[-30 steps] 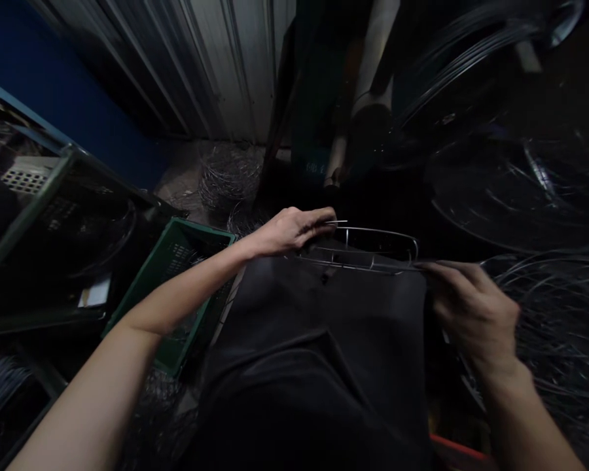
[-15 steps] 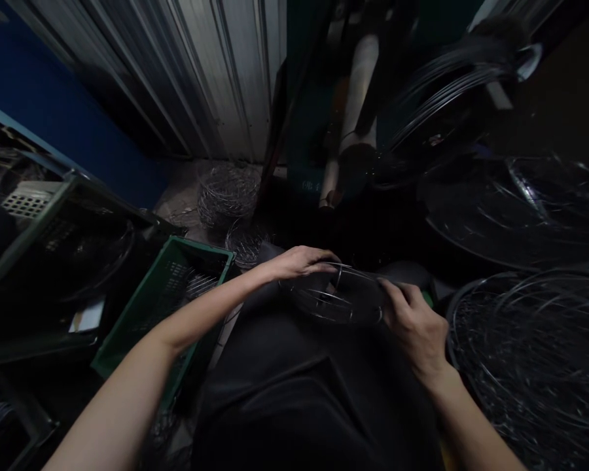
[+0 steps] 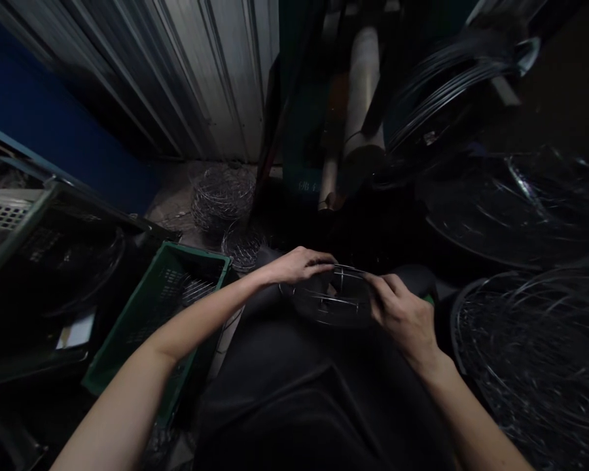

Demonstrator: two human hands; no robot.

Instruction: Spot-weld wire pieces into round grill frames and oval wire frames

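place: wire workshop | signs: corrugated metal wall (image 3: 220,78); wire heap (image 3: 223,199) on floor; green crate (image 3: 137,317); wire coil (image 3: 439,95)

Silvery rounded wire frame (image 3: 341,301) w/ short crosspcs (image 3: 342,280), held btwn L hand (image 3: 304,265) & R hand (image 3: 406,315).

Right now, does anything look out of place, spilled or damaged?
Perhaps the wire heap: it lies loose on the floor beyond the crate, not inside it. The held frame is too dim to judge.

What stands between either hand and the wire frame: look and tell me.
Nothing visible: the left hand and the right hand both hold the wire frame directly by its rim. The dark cloth lies beneath it, not between.
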